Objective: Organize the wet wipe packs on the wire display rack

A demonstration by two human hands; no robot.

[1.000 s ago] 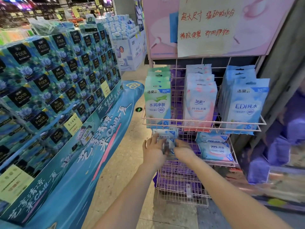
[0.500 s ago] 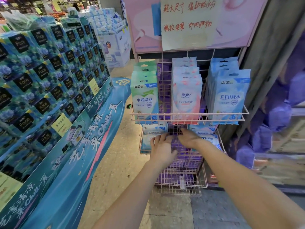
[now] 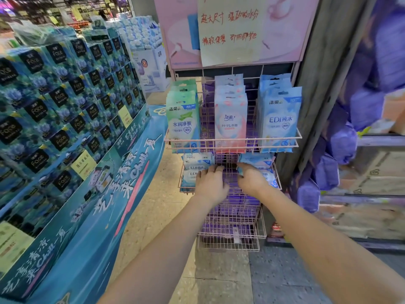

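Observation:
A pink wire display rack (image 3: 232, 140) stands ahead. Its top shelf holds upright rows of green packs (image 3: 183, 119), pink packs (image 3: 230, 119) and blue packs (image 3: 278, 117). On the middle shelf lie blue EDI packs (image 3: 196, 164) at the left and blue-white packs (image 3: 257, 160) at the right. My left hand (image 3: 211, 184) rests against the right edge of the left stack, fingers spread. My right hand (image 3: 252, 177) touches the right-hand packs, fingers curled on them. The gap between both stacks shows bare wire. Neither hand visibly lifts a pack.
A large teal display of boxed tissue packs (image 3: 65, 106) fills the left side. A pink poster with a handwritten sign (image 3: 230, 29) tops the rack. Purple bagged goods (image 3: 341, 145) hang at the right. The lower wire basket (image 3: 230, 235) sits near the tiled floor.
My hands have parted: the left slid toward the left stack, the right toward the right stack. The pack held between them a second ago is no longer in hand.

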